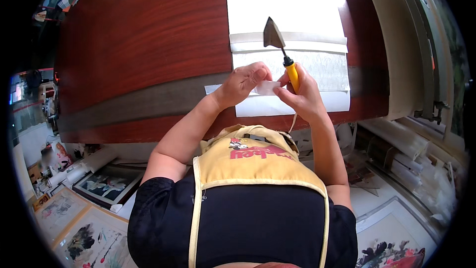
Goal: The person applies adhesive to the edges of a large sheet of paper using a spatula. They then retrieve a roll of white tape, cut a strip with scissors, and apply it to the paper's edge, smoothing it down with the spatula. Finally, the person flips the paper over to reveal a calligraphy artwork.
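My right hand is closed round the yellow handle of a small iron, whose pointed metal head stands up and away from me. A pale cord hangs below that hand. Between my hands is a whitish strip, thin like paper or film. The fingers of my left hand are bent and pinch its left part. My right thumb touches its other end. Beneath both hands lies a long white sheet with a silvery patterned panel and a plain white near end.
The dark red table carries a grey band along its near side. A pale strip end shows left of my wrist. Framed paintings rest at lower left, another painting at lower right. Rolled material lies to the right.
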### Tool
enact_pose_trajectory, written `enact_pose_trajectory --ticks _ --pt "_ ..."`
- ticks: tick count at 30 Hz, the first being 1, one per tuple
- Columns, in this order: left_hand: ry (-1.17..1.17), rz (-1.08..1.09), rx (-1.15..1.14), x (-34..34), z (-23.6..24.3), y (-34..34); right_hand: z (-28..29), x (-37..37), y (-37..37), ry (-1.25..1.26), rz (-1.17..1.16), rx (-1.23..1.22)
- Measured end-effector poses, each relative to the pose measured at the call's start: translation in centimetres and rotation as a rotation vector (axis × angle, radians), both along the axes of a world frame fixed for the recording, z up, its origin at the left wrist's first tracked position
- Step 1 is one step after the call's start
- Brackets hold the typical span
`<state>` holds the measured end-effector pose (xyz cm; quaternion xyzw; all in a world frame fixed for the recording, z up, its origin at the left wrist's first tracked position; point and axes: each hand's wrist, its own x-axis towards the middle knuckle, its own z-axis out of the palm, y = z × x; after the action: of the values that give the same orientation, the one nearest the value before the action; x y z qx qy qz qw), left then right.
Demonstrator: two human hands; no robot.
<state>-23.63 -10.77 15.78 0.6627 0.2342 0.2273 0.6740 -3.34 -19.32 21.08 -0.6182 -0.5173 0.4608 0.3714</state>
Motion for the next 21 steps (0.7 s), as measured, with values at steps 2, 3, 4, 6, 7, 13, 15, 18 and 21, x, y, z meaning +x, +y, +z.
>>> enact_pose_trajectory --ticks 2,3,4,6,7,13,15,18,21 --pt "-0.014 -0.028 -0.21 -0.4 -0.6 1.1 -0.6 0.6 0.7 -0.06 -0.038 -0.02" --pt "-0.016 -0.045 -0.319 -0.7 -1.0 1.6 -1.0 0.8 1.1 -0.074 -0.065 -0.033" --pt "0.011 -0.047 -0.265 -0.7 -1.7 2.3 -1.4 0.9 1.5 -0.088 -0.092 -0.047" --pt "0.066 -0.05 -0.159 -0.5 -3.7 4.5 -2.3 0.9 2.5 -0.162 -0.164 -0.038" --pt "0.265 0.002 -0.036 -0.5 -3.9 5.6 -2.9 0.9 3.0 -0.185 -0.207 -0.032" --pt "0.497 0.341 0.64 1.2 -10.5 10.4 -6.1 1.6 3.9 -0.163 -0.35 -0.051" --pt "0.532 0.466 0.781 1.9 -11.9 10.9 -6.6 1.9 4.0 -0.166 -0.361 -0.071" --pt "0.579 0.475 0.936 2.7 -11.9 11.2 -7.3 2.2 3.8 -0.166 -0.378 -0.125" --pt "0.582 0.451 0.856 3.1 -10.7 11.4 -7.8 2.4 3.7 -0.121 -0.399 -0.146"
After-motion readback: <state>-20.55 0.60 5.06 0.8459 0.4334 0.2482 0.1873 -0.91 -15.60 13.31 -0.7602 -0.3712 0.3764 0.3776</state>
